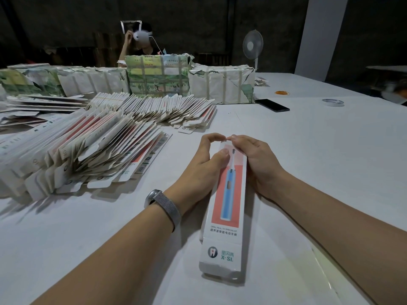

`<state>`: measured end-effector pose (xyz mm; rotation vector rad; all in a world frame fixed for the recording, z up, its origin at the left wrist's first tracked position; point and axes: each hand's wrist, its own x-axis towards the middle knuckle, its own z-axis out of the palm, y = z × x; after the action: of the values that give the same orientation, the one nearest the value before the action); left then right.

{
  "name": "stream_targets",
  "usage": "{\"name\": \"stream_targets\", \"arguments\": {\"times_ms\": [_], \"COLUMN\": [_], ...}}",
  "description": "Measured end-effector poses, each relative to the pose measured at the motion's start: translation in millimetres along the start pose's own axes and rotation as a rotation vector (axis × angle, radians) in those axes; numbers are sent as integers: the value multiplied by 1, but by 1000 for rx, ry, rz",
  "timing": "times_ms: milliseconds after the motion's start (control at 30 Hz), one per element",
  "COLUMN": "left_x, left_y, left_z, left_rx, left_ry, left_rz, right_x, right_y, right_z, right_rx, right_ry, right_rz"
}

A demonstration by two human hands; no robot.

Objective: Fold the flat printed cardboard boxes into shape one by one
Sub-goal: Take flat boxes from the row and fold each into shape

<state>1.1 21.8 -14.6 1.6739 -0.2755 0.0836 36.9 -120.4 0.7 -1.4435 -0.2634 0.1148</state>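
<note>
The toothbrush box (pixel 226 208) lies lengthwise on the white table (pixel 319 150), near centre, its logo end nearest the camera and its far end between both hands. The left hand (pixel 202 164) grips the box's left side, thumb pressed on the printed top face, index finger curled over the far end. The right hand (pixel 253 159) clamps the right side, fingers curled, fingertips pinching the far end flap next to the left index finger.

Left of the box, fanned stacks of flat boxes (pixel 88 150) cover the table; the nearest stack edge lies just beside the left hand. Taped paper-wrapped bundles (pixel 158 78) stand along the far edge. A black phone (pixel 273 105), a tape roll (pixel 333 102) and orange rubber bands (pixel 282 92) lie far right, well apart from the hands. A fan (pixel 252 46) and a seated person (pixel 138 45) are beyond the bundles. A metal wristband (pixel 163 205) encircles the left wrist.
</note>
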Motion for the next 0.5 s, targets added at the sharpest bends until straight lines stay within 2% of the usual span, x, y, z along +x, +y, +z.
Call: {"name": "stream_targets", "arguments": {"times_ms": [233, 400, 500], "left_x": [-2, 0, 2], "left_y": [3, 1, -1], "left_z": [1, 1, 2], "left_rx": [4, -58, -68], "left_ry": [9, 133, 215], "left_rz": [-4, -4, 30], "right_x": [0, 6, 6], "right_y": [2, 5, 9], "right_z": [-1, 2, 1], "right_rx": [-18, 43, -39], "right_ry": [5, 21, -43], "right_rz": [-35, -51, -84]}}
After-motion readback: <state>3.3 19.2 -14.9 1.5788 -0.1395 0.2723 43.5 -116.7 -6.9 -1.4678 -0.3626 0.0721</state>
